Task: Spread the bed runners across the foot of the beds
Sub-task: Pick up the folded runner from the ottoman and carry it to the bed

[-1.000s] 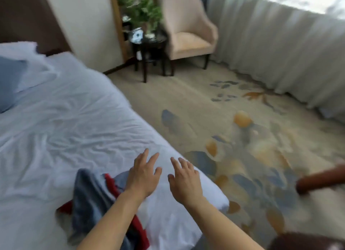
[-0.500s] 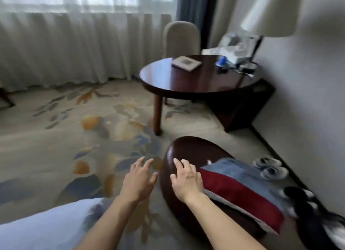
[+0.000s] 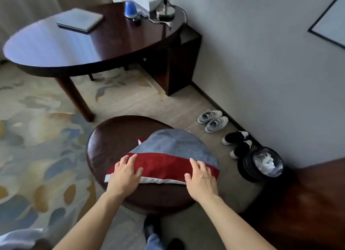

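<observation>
A: Hands first. We've got the left hand (image 3: 125, 172) palm down on the near left end of the folded bed runner (image 3: 169, 160), fingers straight and a bit spread, resting on the red band, nothing curled round the cloth

B: Right hand (image 3: 202, 179) same deal, flat on the near right end, fingers relaxed on the red band's upper edge, not gripping

A: Runner itself: folded, grey-blue panel beyond our fingers, red stripe under them, white edge nearest the wrists. It lies on the dark brown leather stool (image 3: 110, 143)

B: Beyond the stool, past the left hand, a dark round table (image 3: 74, 48) with a book (image 3: 79, 20) on it

A: Off to the right of the right hand, grey sneakers (image 3: 212, 120), black shoes (image 3: 237, 141) and a black bin (image 3: 261, 164) along the wall

B: Patterned carpet (image 3: 37, 137) left of the left hand
</observation>
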A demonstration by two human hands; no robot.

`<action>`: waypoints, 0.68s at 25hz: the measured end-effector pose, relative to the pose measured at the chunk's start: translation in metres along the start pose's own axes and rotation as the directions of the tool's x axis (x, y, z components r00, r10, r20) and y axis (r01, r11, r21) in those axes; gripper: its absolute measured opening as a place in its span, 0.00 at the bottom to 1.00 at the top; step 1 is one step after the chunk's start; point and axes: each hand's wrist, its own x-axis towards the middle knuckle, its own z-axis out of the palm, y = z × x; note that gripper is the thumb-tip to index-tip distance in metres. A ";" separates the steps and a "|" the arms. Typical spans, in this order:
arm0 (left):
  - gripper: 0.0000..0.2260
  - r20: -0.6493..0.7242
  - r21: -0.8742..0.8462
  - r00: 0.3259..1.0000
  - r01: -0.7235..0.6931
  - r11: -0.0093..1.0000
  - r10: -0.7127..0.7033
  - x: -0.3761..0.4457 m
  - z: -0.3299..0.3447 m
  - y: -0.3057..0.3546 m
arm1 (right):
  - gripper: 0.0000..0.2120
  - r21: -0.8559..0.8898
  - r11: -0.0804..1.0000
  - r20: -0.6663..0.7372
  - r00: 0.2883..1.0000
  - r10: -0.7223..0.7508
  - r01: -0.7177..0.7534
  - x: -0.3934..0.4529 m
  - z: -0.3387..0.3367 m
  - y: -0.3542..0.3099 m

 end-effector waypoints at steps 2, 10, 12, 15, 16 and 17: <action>0.26 0.001 0.020 0.999 0.038 0.999 -0.038 0.033 0.011 -0.001 | 0.28 0.012 0.998 0.013 0.998 0.057 -0.057 0.022 0.008 0.020; 0.28 0.044 0.230 0.999 0.010 0.973 -0.021 0.170 0.108 -0.020 | 0.31 0.005 0.952 0.019 0.952 0.307 -0.307 0.135 0.078 0.120; 0.28 0.013 0.234 0.999 0.033 0.972 -0.037 0.193 0.137 -0.027 | 0.32 0.029 0.929 -0.007 0.929 0.370 -0.369 0.162 0.102 0.145; 0.30 -0.037 0.195 0.988 0.154 0.969 -0.150 0.219 0.179 -0.036 | 0.33 0.084 0.902 -0.005 0.905 0.426 -0.424 0.200 0.140 0.179; 0.30 -0.034 0.158 0.981 0.195 0.968 -0.192 0.226 0.191 -0.038 | 0.33 0.132 0.884 0.017 0.893 0.450 -0.448 0.213 0.152 0.187; 0.30 -0.025 0.119 0.973 0.230 0.966 -0.229 0.231 0.204 -0.038 | 0.33 0.203 0.854 0.058 0.876 0.478 -0.479 0.224 0.163 0.194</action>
